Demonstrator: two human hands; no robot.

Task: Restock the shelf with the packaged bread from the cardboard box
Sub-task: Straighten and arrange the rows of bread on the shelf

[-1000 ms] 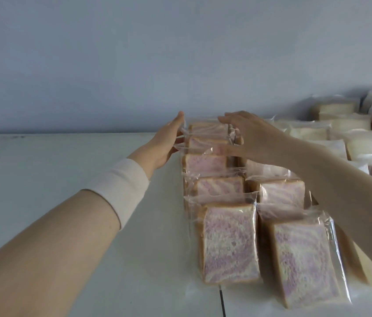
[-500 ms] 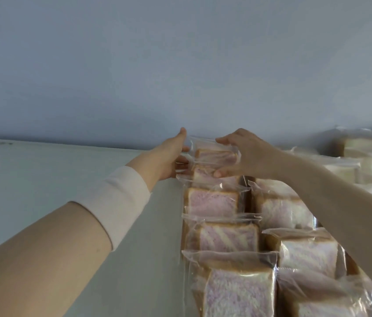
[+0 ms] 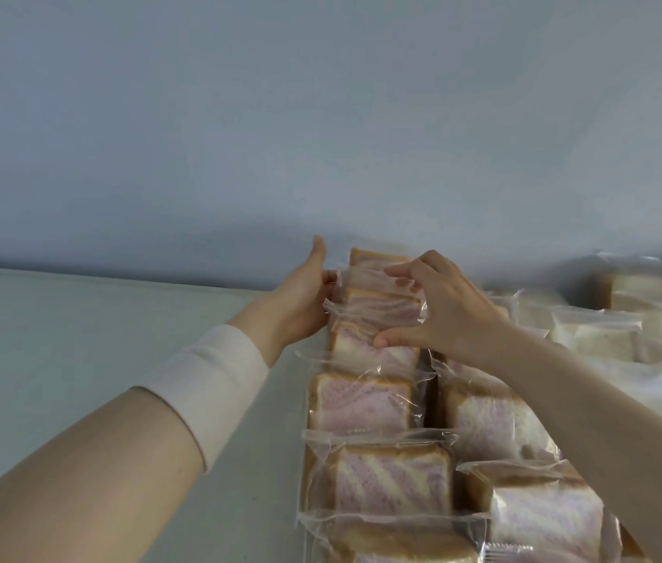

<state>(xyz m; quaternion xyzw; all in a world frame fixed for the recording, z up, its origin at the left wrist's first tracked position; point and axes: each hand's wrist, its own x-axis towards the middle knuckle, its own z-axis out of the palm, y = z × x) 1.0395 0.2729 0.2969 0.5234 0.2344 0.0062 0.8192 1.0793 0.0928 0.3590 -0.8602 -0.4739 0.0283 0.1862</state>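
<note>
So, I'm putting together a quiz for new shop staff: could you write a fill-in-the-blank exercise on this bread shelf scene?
1. The left hand and right hand hold one bread packet whose crumb is swirled ____.
2. That packet is at the end of its row nearest the ____.
3. A white cuff covers the ____ wrist.
4. The plain pale packets lie to the ____ of the swirled rows.
Missing words: purple; wall; left; right.
</note>
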